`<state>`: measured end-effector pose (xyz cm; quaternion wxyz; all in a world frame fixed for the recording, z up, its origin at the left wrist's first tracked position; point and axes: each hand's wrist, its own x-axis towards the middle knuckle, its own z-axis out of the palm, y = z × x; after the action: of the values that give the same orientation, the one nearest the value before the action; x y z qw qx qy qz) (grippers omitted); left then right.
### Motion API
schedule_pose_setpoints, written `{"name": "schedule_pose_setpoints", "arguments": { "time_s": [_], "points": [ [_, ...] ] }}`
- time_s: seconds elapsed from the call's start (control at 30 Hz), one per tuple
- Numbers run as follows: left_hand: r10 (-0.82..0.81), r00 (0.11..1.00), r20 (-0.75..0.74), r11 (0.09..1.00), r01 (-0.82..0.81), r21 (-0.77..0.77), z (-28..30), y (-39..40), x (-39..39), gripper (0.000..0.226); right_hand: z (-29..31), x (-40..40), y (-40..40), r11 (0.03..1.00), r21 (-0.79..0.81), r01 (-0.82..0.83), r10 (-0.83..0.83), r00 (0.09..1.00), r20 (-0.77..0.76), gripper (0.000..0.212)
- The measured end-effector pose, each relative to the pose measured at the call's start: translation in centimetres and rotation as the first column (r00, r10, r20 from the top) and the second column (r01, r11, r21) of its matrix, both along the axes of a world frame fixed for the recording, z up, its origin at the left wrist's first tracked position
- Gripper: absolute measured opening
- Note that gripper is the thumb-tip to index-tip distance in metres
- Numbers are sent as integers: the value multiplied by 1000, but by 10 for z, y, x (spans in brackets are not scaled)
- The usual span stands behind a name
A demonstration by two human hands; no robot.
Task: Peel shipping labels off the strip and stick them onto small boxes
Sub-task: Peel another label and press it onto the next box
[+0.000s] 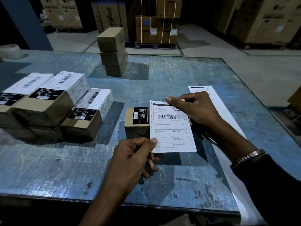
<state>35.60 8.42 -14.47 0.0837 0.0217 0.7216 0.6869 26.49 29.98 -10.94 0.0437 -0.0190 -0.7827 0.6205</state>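
Both hands hold one white label [171, 128] over a scratched blue table [65, 168]. The left hand [135, 154] pinches the label's near left corner between thumb and curled fingers; the right hand [193, 110] pinches its far edge near the top right, thumb on the printed face. The label faces up, with a barcode in its upper half and "Pre-Paid" printed lower down. It covers the right part of a small box [136, 123] standing on the table, whose top carries a black sticker with a small barcode; whether the label touches the box cannot be told. On the right, a long white strip [216, 103] of labels lies on the table, running from behind the right hand toward the near edge and passing under the right forearm. A metal bracelet [247, 158] sits on the right wrist above a dark sleeve. To the left stands a group of labelled boxes [57, 101], stacked, each with a white label wrapped over its top. Farther back on the table, plain boxes [113, 51] stand in a stack of three. A tape roll [10, 51] rests at the far left corner. Large cartons [156, 20] stand on the floor beyond.
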Motion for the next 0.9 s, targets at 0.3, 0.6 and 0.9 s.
{"name": "schedule_pose_setpoints", "arguments": {
  "time_s": [0.3,0.6,0.9],
  "points": [
    [-21,1000,-20,1000,21,-14,2,1,1,46,2,1,0,1000,11,-1,1,1000,10,22],
    [-7,1000,-14,1000,7,23,4,1,2,35,-1,-1,-2,1000,-21,-1,1,1000,9,23],
    [-20,1000,-19,1000,20,12,2,0,2,46,-2,-2,-2,997,-71,-10,12,999,35,24]
  ]
}}
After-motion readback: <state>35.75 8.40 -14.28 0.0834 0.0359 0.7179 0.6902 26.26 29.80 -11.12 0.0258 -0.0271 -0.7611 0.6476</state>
